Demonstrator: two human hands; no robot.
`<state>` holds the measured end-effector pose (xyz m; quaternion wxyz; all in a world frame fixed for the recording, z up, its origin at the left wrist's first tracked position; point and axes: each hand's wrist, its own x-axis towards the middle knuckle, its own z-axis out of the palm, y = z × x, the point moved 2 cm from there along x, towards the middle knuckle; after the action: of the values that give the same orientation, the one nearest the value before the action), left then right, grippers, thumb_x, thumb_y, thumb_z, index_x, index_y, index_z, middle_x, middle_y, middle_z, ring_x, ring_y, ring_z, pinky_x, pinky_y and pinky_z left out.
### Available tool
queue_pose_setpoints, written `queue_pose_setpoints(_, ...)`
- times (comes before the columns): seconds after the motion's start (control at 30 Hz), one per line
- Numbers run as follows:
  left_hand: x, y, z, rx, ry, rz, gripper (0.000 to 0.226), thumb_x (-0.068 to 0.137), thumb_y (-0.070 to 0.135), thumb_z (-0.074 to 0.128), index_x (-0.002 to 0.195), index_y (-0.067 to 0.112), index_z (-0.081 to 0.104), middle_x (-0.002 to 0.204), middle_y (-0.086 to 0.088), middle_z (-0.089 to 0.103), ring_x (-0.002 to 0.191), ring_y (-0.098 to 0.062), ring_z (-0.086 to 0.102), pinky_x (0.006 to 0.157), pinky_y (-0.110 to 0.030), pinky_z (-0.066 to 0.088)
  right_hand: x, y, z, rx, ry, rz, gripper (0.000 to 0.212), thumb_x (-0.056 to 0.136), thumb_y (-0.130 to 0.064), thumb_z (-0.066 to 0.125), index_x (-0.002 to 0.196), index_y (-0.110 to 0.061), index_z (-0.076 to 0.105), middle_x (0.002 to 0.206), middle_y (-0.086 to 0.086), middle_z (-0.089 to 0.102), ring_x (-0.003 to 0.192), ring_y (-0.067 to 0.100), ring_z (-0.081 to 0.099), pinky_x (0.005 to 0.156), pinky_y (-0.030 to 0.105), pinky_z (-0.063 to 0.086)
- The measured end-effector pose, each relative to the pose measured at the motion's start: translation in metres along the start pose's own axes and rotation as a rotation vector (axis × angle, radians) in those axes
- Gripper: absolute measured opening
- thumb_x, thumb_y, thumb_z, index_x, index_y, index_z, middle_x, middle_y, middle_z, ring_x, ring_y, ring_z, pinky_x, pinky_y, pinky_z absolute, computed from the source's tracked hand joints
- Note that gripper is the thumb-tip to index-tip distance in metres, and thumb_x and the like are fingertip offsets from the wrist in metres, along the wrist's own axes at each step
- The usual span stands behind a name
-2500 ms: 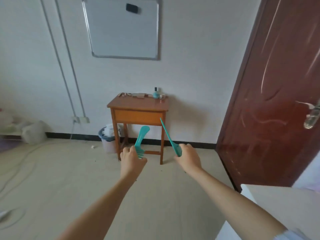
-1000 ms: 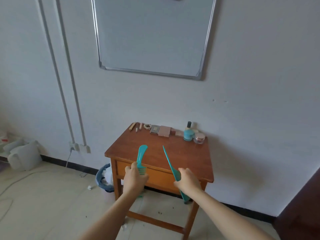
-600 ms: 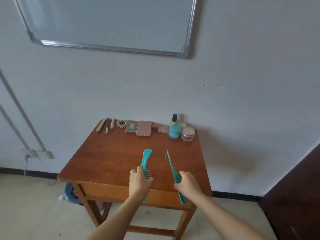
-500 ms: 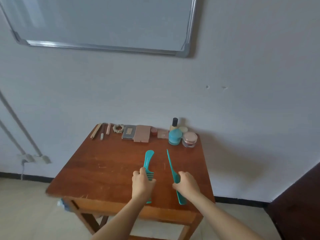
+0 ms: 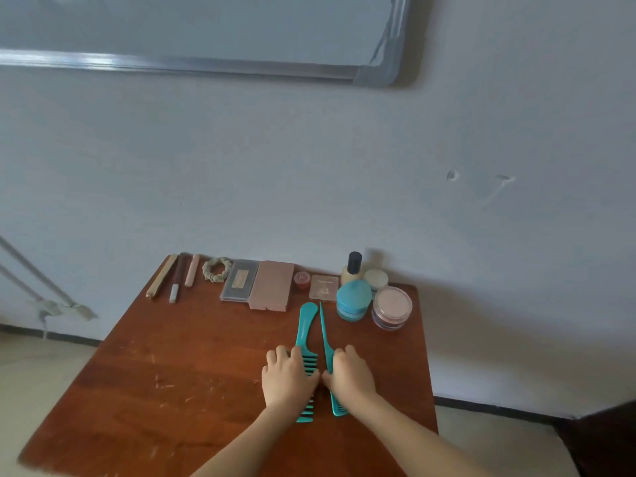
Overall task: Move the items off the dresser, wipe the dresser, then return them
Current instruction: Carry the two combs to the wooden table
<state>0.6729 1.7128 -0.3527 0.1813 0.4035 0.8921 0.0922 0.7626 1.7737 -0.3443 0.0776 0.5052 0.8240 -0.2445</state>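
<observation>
Laying combs side by side on the bench [image 5: 172, 373], handles toward twelve o'clock, the left hand [image 5: 289, 376] curls its fingers [image 5: 283, 356] over the wide comb [image 5: 304, 333], the right hand [image 5: 351, 373] over the tail comb [image 5: 325, 335]; best released flat, parallel.

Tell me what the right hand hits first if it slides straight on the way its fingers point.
Right hand points along its tail comb toward the wall; past the tip, likely the small square compact, maybe grazing the blue jar.
</observation>
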Motion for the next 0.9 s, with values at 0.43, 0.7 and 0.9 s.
queue_pose_setpoints(0.43,0.038,-0.017,-0.023,-0.079,-0.022,0.273,0.036,0.096,0.032,0.037,0.128,0.022,0.050,0.129,0.006,0.048,0.114,-0.010,0.043,0.095,-0.022,0.037,0.017,0.008,-0.019,-0.027,0.067,-0.015,0.033,0.093,-0.020,0.046,0.124,-0.010,0.052,0.121,0.007,0.050,0.114,0.024,0.048,0.091,0.035,0.043)
queue_pose_setpoints(0.7,0.056,-0.031,-0.048,-0.006,-0.079,0.630,0.046,0.096,0.035,0.038,0.141,0.025,0.033,0.149,0.007,0.030,0.137,-0.015,0.023,0.112,-0.032,0.026,-0.014,-0.006,-0.034,-0.087,0.215,0.156,0.052,0.093,-0.031,0.048,0.142,-0.021,0.032,0.138,0.003,0.039,0.128,0.021,0.035,0.104,0.032,0.037)
queue_pose_setpoints(0.9,0.034,-0.017,-0.062,0.088,-0.148,0.863,0.049,0.097,0.035,0.035,0.144,0.023,0.026,0.154,0.003,0.020,0.143,-0.021,0.014,0.115,-0.037,0.018,-0.082,-0.003,-0.032,-0.064,0.305,0.413,0.059,0.092,-0.036,0.048,0.145,-0.023,0.025,0.151,0.006,0.023,0.139,0.023,0.020,0.113,0.034,0.023)
